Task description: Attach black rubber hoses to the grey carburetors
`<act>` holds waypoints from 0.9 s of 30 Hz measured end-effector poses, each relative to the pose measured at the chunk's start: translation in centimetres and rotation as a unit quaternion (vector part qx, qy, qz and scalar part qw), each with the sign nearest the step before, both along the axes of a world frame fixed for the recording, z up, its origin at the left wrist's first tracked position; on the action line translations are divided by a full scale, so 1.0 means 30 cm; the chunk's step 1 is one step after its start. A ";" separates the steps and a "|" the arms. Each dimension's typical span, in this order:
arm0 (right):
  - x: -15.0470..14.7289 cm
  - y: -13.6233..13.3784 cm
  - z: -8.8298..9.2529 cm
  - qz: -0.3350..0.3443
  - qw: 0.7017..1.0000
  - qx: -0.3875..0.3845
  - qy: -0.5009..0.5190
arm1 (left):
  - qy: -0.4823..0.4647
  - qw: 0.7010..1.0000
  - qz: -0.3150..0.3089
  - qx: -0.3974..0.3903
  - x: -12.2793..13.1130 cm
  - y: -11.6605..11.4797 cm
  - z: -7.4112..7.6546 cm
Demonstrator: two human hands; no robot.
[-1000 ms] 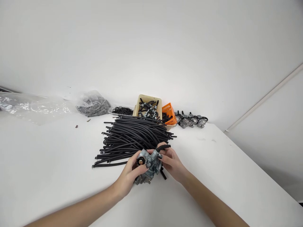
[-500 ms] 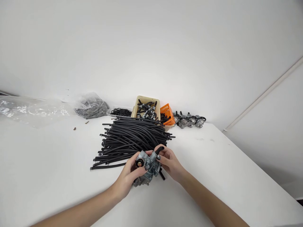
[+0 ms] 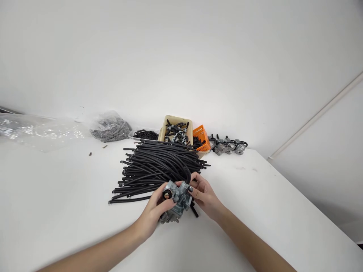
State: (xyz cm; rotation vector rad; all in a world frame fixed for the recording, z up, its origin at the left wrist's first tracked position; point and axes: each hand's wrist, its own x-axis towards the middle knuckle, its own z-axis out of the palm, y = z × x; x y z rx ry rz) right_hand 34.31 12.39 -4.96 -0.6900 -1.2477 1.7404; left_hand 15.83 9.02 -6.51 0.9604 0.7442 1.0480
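Just in front of a pile of black hoses, I hold a grey metal carburetor above the white table. My left hand is closed round its left side, with the thumb over the front beside a dark round fitting with a brass centre. My right hand is closed on the right side, thumb and fingers at the base of a short black rubber tube that rises from the carburetor's top. Its right fingertips are partly hidden behind the body. Below the right hand, a black hose end pokes out.
Behind the hoses stand a cream bin of black tubes with metal parts, an orange basket and a tray of black rings. Several carburetors sit back right. A clear bag of dark parts lies back left.
The short rubber tube on top of the carburetor leaned right and now points up and slightly left. Both hands keep nearly the same place and grip.
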 end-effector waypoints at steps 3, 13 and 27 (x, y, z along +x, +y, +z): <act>0.001 -0.002 0.002 -0.001 1.000 -0.008 -0.007 | 0.009 1.000 0.014 -0.002 -0.002 0.000 -0.006; 0.001 0.002 -0.009 -0.004 0.999 0.026 -0.023 | 0.013 0.999 0.036 -0.026 -0.001 0.001 -0.022; -0.004 0.010 -0.029 -0.036 0.995 0.072 -0.051 | 0.025 0.999 0.011 0.016 0.002 0.000 0.004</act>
